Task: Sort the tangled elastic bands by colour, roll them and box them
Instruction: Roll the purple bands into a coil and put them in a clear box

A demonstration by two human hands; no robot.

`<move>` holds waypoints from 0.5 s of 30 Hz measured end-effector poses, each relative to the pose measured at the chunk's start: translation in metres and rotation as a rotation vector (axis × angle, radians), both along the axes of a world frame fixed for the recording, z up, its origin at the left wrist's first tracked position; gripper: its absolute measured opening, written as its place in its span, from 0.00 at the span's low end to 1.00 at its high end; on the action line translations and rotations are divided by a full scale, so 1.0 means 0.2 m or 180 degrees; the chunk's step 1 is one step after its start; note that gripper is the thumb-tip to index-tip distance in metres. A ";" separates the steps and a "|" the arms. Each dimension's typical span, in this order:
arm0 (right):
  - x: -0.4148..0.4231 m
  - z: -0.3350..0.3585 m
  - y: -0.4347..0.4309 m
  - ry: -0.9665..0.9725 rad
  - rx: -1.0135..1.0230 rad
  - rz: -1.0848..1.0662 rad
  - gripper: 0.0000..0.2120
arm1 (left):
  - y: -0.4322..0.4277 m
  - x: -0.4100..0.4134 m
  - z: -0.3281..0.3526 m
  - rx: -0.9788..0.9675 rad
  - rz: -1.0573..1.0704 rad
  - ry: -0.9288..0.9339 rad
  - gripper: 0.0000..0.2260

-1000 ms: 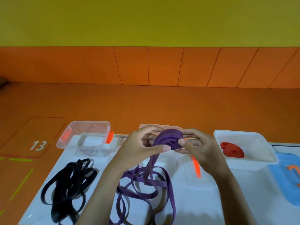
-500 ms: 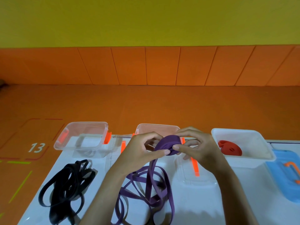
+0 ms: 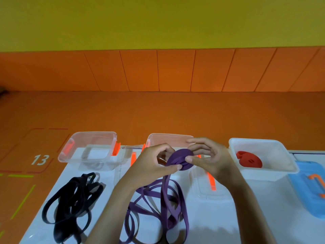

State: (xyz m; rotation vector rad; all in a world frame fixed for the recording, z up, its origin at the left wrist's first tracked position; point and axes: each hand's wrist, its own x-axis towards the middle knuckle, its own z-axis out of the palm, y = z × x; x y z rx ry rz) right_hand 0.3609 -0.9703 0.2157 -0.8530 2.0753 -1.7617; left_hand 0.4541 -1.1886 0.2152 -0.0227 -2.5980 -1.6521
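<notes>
Both hands hold a partly rolled purple elastic band (image 3: 180,160) above the white table. My left hand (image 3: 154,163) pinches the roll from the left, and my right hand (image 3: 209,158) grips it from the right. The band's loose purple loops (image 3: 167,206) hang down and lie tangled on the table below. A tangle of black bands (image 3: 70,205) lies at the left. A rolled red band (image 3: 249,159) rests in the white box (image 3: 281,148) at the right. Behind my hands stands a clear box (image 3: 168,138), and another clear box (image 3: 91,138) stands at the left.
A clear lid with an orange clip (image 3: 211,184) lies beside my right wrist. A blue lid (image 3: 309,189) lies at the far right. The white table (image 3: 228,222) ends at the left over an orange floor (image 3: 158,113) marked 13.
The roll has turned a little in my fingers and grown tighter. More of the loose purple band has been drawn up from the table. The view has shifted slightly.
</notes>
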 end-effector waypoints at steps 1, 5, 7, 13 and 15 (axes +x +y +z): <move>0.00 -0.01 0.00 -0.0045 -0.0016 0.0052 0.21 | 0.01 0.00 -0.01 0.0111 0.0038 0.0003 0.08; 0.01 -0.08 -0.03 -0.0151 0.0007 0.0232 0.18 | 0.02 0.01 -0.02 0.1003 0.0334 0.0014 0.14; 0.01 -0.10 -0.02 -0.0356 -0.0171 -0.0001 0.16 | 0.00 0.01 -0.02 0.1264 0.0486 0.0025 0.17; 0.02 -0.13 -0.04 -0.0655 -0.0521 -0.0029 0.20 | -0.05 0.03 -0.05 0.1180 0.0557 0.0011 0.12; 0.05 -0.14 -0.10 -0.0721 -0.0604 0.0043 0.19 | -0.03 0.03 -0.06 0.0975 0.0424 -0.0051 0.09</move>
